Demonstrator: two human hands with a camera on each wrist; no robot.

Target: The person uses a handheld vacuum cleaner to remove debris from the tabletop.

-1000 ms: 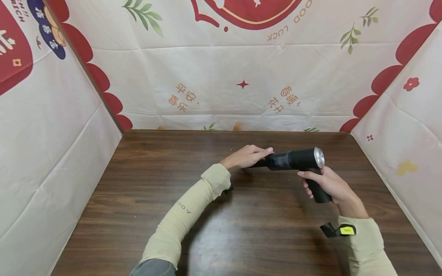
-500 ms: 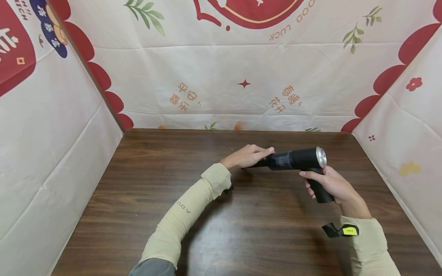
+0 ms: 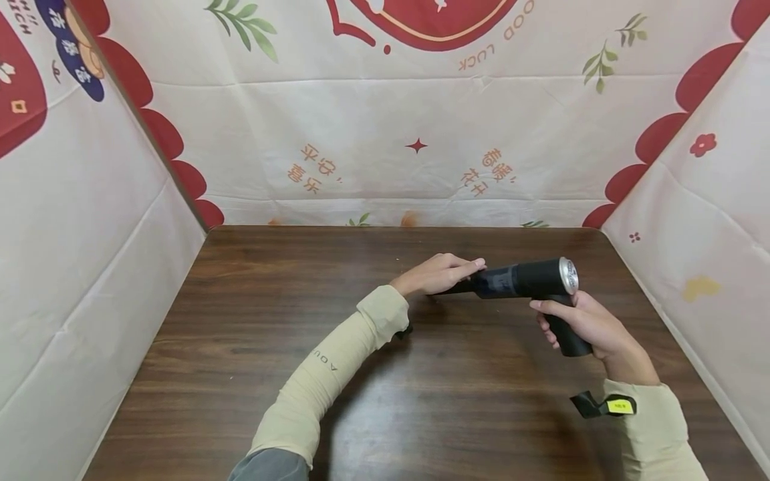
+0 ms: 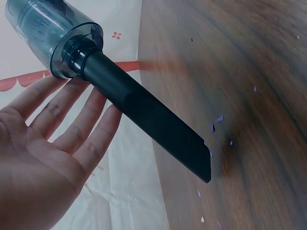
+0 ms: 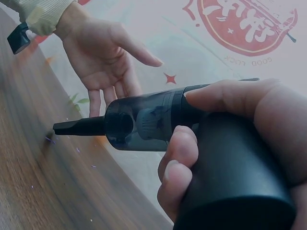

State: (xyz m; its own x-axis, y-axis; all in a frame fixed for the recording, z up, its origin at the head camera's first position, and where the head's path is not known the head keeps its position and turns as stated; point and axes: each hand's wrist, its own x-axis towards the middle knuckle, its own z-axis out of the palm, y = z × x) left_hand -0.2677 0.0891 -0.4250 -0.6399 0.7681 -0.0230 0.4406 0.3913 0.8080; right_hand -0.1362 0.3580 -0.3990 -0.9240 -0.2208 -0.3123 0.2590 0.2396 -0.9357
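My right hand grips the handle of a black handheld vacuum cleaner, fingers curled round it and thumb along the side. The vacuum lies nearly level above the table, its silver round end facing right. A clear dust cup sits at its front, with a flat black crevice nozzle angled down to the tabletop. My left hand is beside the nozzle and cup, fingers straight; in the left wrist view the fingertips seem to touch them from behind. Small purple bits lie scattered near the nozzle tip.
The brown wood-grain table is enclosed by printed white cloth at the back and on both sides. A few pale specks also lie on the wood.
The vacuum and both hands have shifted slightly to the right along the table. The hold on the handle and the straight left fingers look the same. The head view has swung a little.
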